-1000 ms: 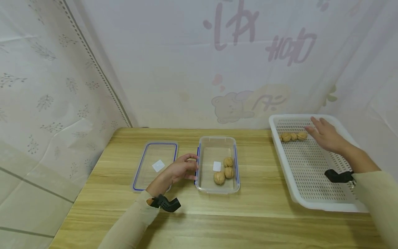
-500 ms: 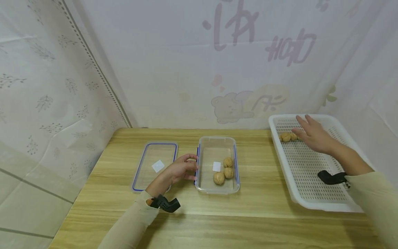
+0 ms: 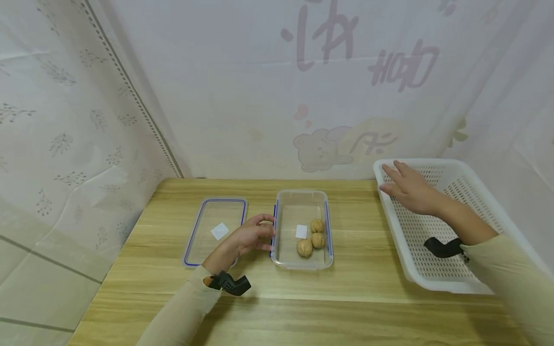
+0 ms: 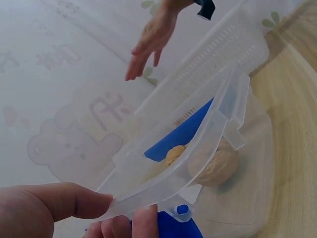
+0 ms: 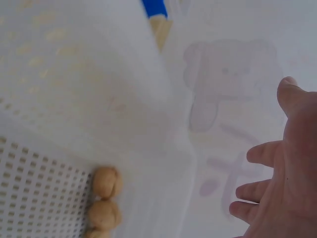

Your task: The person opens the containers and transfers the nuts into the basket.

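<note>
My left hand [image 3: 253,235] holds a clear plastic food container [image 3: 298,199] by its left wall. The left wrist view shows the thumb on the rim and curled fingers outside, beside a blue latch [image 4: 181,230]. Three walnuts [image 3: 305,248] lie in the container, towards its right and near side. My right hand [image 3: 413,192] hovers with spread fingers over the back left corner of a white perforated basket [image 3: 411,269], holding nothing. Below it, several walnuts [image 5: 105,182] sit in a row against the basket wall in the right wrist view; in the head view the hand hides them.
A clear lid [image 3: 222,211] with a blue seal and a white label lies flat left of the container, partly under my left forearm. All stand on a wooden table [image 3: 277,317]. A printed curtain [image 3: 242,96] hangs right behind the table's back edge.
My right hand has moved left across the basket, from its back middle to the back left corner, now covering the walnuts there. The left hand and the container have stayed in place.
</note>
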`<state>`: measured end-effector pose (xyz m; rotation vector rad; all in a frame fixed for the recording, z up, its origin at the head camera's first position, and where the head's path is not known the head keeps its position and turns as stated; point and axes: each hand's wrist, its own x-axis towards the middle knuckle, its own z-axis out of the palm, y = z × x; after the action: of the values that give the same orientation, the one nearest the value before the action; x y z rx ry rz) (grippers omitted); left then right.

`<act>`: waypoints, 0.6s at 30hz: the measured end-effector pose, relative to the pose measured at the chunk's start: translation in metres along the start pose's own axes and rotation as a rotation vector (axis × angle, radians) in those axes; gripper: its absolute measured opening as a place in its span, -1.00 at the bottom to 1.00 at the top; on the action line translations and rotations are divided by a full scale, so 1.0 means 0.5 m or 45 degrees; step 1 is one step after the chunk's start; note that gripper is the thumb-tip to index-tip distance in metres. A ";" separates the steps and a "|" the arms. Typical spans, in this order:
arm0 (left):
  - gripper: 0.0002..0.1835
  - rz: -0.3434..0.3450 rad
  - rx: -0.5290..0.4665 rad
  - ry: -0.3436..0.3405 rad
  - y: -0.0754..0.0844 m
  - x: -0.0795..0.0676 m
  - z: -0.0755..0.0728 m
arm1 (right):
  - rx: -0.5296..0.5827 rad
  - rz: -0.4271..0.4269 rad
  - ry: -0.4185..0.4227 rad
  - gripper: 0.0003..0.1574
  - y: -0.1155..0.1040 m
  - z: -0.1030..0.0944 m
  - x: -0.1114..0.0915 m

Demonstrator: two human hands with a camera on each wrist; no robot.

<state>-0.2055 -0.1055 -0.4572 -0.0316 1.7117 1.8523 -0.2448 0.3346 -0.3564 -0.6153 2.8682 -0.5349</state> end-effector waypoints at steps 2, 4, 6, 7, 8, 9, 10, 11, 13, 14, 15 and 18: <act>-0.51 0.003 0.000 0.000 -0.001 0.001 -0.001 | -0.027 -0.021 -0.005 -0.11 -0.017 0.003 0.004; -0.52 0.007 -0.002 0.000 -0.002 0.002 -0.001 | -0.063 -0.042 -0.006 -0.11 -0.032 0.006 0.009; -0.52 0.015 -0.004 -0.003 -0.003 0.002 -0.002 | -0.086 -0.060 -0.014 -0.10 -0.045 0.010 0.012; -0.53 0.017 -0.004 -0.004 -0.002 0.001 -0.002 | -0.091 -0.068 -0.016 -0.10 -0.051 0.012 0.014; -0.53 0.016 -0.005 -0.004 -0.003 0.001 -0.002 | -0.090 -0.073 -0.020 -0.10 -0.057 0.014 0.016; -0.53 0.014 -0.006 -0.002 -0.003 0.001 -0.002 | -0.088 -0.077 -0.029 -0.10 -0.062 0.016 0.018; -0.53 0.011 -0.007 -0.002 -0.003 0.001 -0.002 | -0.085 -0.083 -0.038 -0.10 -0.068 0.018 0.020; -0.53 0.006 -0.007 0.000 -0.003 0.001 -0.002 | -0.082 -0.087 -0.044 -0.10 -0.074 0.020 0.021; -0.53 -0.001 -0.006 0.005 -0.004 0.002 -0.003 | -0.089 -0.101 -0.049 -0.10 -0.084 0.025 0.026; -0.53 -0.004 -0.007 0.008 -0.005 0.003 -0.003 | -0.093 -0.109 -0.051 -0.10 -0.089 0.027 0.028; -0.53 -0.007 -0.008 0.010 -0.005 0.003 -0.003 | -0.097 -0.117 -0.051 -0.10 -0.093 0.029 0.030; -0.53 -0.005 -0.009 0.008 -0.005 0.003 -0.002 | -0.104 -0.132 -0.047 -0.11 -0.105 0.037 0.038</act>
<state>-0.2062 -0.1059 -0.4604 -0.0437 1.7085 1.8573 -0.2384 0.2762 -0.3552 -0.7820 2.8469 -0.4176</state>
